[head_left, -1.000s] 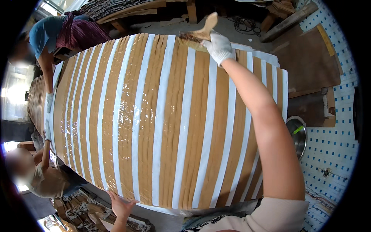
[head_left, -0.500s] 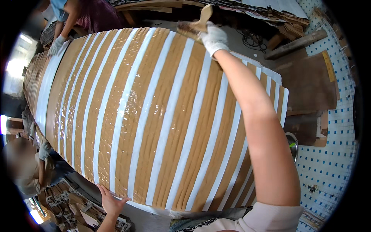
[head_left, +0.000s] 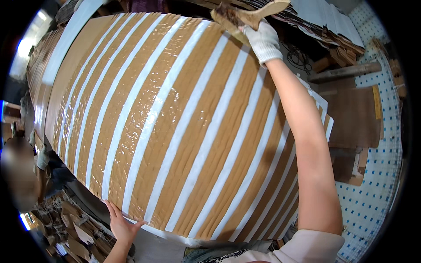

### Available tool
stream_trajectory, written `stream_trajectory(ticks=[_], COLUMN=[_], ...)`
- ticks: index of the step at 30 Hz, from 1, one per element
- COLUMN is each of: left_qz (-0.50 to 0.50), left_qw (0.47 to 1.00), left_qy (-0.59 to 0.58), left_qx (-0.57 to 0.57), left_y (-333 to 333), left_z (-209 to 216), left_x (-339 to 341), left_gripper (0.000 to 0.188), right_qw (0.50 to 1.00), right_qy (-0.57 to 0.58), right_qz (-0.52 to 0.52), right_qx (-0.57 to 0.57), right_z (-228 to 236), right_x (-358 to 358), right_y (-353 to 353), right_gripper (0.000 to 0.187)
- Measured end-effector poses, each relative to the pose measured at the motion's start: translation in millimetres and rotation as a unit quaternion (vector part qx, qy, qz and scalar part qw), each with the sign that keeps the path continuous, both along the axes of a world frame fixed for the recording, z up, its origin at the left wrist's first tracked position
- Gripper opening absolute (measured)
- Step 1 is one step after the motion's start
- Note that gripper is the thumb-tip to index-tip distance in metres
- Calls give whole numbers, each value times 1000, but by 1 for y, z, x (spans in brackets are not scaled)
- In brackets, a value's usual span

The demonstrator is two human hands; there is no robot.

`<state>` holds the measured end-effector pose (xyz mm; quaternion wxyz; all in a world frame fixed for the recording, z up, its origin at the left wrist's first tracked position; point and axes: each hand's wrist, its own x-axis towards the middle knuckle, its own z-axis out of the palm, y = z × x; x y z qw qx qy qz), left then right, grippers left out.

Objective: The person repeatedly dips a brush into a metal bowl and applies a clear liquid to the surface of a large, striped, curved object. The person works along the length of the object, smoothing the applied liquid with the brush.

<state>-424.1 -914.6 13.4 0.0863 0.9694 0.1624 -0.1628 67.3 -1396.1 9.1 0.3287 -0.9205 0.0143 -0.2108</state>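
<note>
My right hand (head_left: 264, 43), in a white knit glove, grips a wide flat brush (head_left: 256, 16) with a pale wooden handle. Its dark bristle end lies at the far edge of a broad spread of overlapping brown sheets (head_left: 184, 149) with white edges showing as stripes. The left part of the spread has a wet-looking shine; toward the right it is duller. My bare left hand (head_left: 123, 224) rests on the near edge of the sheets, fingers and thumb apart.
A long pale strip (head_left: 66, 48) crosses the sheets' left end. A co-worker's gloved hand (head_left: 43, 158) is at the left edge. Brown scraps (head_left: 74, 228) lie lower left. A wooden beam (head_left: 346, 72) and brown boards (head_left: 355, 116) stand right, by a blue-dotted tiled floor (head_left: 377, 175).
The brush has turned, its handle now pointing right, and my right hand stays at the far edge. My left hand keeps its place. The pale strip's far end now reaches beyond the sheets; the view has shifted.
</note>
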Motion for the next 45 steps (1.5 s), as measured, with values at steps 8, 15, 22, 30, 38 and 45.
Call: stream_trajectory(ticks=[8,15,22,30,38,45], left_qz=[-5,-11,-16,-43,-48,-57], left_qw=[1000,1000,996,993,994,997], left_qy=[1,14,65,69,67,-4], left_qx=[-2,12,55,86,78,50], left_y=[3,7,-3,-3,1,8], left_z=[-4,-4,4,1,-1,-7], left_x=[6,-3,3,0,8,-1], left_gripper=[151,153,152,146,144,145], right_qw=[980,936,978,960,891,921], right_qy=[-54,84,145,176,169,132], right_qz=[-189,15,-49,-152,-365,-331], right_qx=[32,343,140,158,211,155], right_z=[-13,53,13,-1,-69,-29], right_x=[37,16,7,-76,-214,-169], right_y=[34,209,208,16,-176,-170], right_gripper=[48,38,45,44,56,51])
